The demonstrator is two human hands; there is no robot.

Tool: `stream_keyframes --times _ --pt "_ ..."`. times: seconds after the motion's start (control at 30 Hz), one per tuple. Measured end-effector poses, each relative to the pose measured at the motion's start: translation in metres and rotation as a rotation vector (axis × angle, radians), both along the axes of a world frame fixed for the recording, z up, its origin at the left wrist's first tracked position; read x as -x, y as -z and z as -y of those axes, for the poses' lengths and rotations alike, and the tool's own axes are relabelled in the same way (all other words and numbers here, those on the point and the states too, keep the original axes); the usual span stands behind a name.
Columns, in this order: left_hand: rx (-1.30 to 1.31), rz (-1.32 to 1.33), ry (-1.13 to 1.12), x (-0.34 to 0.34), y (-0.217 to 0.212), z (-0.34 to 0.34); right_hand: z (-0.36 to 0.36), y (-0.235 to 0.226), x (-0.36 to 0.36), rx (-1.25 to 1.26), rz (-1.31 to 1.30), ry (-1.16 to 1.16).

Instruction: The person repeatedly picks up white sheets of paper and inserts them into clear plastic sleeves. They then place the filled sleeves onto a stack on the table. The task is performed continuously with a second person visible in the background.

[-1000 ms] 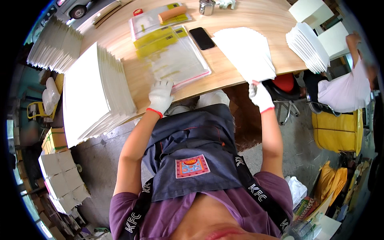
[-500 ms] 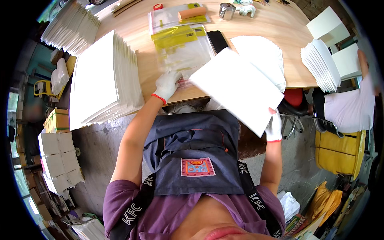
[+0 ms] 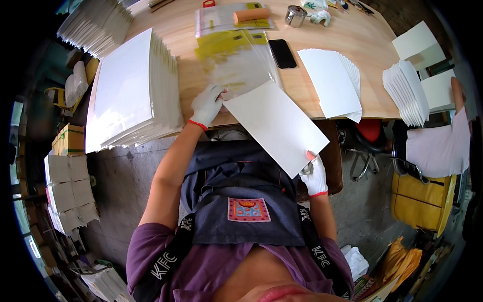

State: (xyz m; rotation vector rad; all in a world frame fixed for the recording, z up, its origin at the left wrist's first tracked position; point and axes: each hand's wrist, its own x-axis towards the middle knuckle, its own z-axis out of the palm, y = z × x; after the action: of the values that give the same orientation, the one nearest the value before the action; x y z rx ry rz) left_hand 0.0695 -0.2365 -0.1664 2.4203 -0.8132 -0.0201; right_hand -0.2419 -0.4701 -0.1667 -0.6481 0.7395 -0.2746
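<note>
My right hand [image 3: 314, 173], in a white glove with bare fingertips, grips the lower right corner of a white rectangular sheet [image 3: 276, 128], thumb on top. The sheet slants over the table edge and my lap. Its upper left corner comes close to my left hand [image 3: 207, 104], gloved the same way, whose fingers pinch the near edge of a clear plastic bag [image 3: 236, 68] with a yellow printed band. That bag lies on a pile of similar ones. Whether the sheet's corner is inside the bag's mouth, I cannot tell.
A tall stack of bagged white sheets [image 3: 126, 85] stands left, with another stack [image 3: 95, 27] behind. Right of the bags lie a black phone [image 3: 283, 54] and fanned white sheets [image 3: 332, 83]. A metal cup [image 3: 296, 16] and an orange roll [image 3: 251, 15] are farther back. Another person's arm [image 3: 457, 93] shows at right.
My right hand has brought the white sheet left and away from the fanned pile, its corner now near my left hand. My left hand has shifted slightly left, still at the bag's edge.
</note>
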Motion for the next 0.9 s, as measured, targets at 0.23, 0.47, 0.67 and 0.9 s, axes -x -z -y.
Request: stream_keyframes --times 0.23,0.47,0.67,0.9 --pt "0.369 -0.258 0.157 -0.006 -0.004 0.0 -0.021 -0.019 -0.014 -0.011 -0.057 0.086" --pt "0.581 0.185 0.023 0.046 0.017 0.002 -0.05 -0.033 -0.014 -0.027 -0.007 0.095" --pt "1.732 -1.111 -0.303 0.087 0.053 0.07 -0.064 -0.049 -0.009 -0.003 0.062 -0.034" --pt "0.746 -0.789 0.39 0.121 0.055 0.067 -0.055 -0.027 -0.009 0.103 -0.011 -0.209"
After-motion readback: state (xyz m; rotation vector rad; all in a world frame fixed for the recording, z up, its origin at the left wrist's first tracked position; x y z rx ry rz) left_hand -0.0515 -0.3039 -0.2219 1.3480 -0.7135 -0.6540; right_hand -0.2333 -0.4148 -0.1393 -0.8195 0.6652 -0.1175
